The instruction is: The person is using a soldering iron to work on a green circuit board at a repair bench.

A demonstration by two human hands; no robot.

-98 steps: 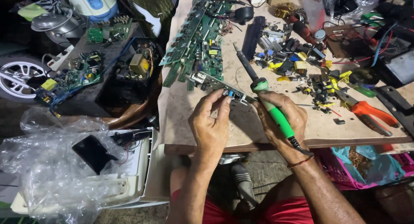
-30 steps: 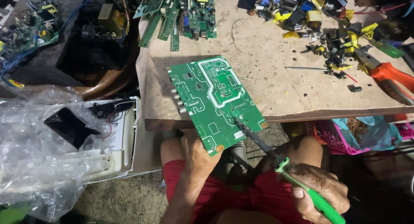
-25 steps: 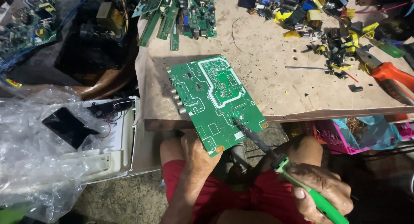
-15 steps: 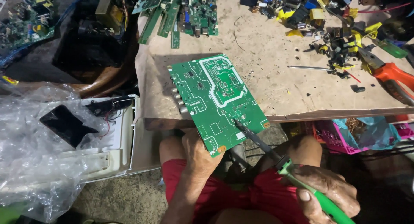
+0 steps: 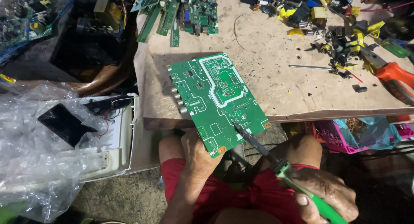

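My left hand (image 5: 196, 153) holds a green circuit board (image 5: 217, 99) from below, solder side up, tilted over the near edge of the workbench (image 5: 276, 51). My right hand (image 5: 325, 194) grips a green-handled soldering iron (image 5: 276, 161). Its dark tip rests on the board's lower right area, close to the near edge. Both hands sit above my lap in red shorts.
Several more green boards (image 5: 185, 10) lie at the bench's far side. A heap of yellow and black parts (image 5: 332, 21) and orange-handled pliers (image 5: 390, 75) sit at right. A crumpled clear plastic bag (image 5: 34, 155) over a white casing (image 5: 114, 137) lies at left.
Since 3.3 s ago the board has been turned solder side up and brought toward my lap. In the last second the iron's tip has stayed on the board; the view shifted slightly.
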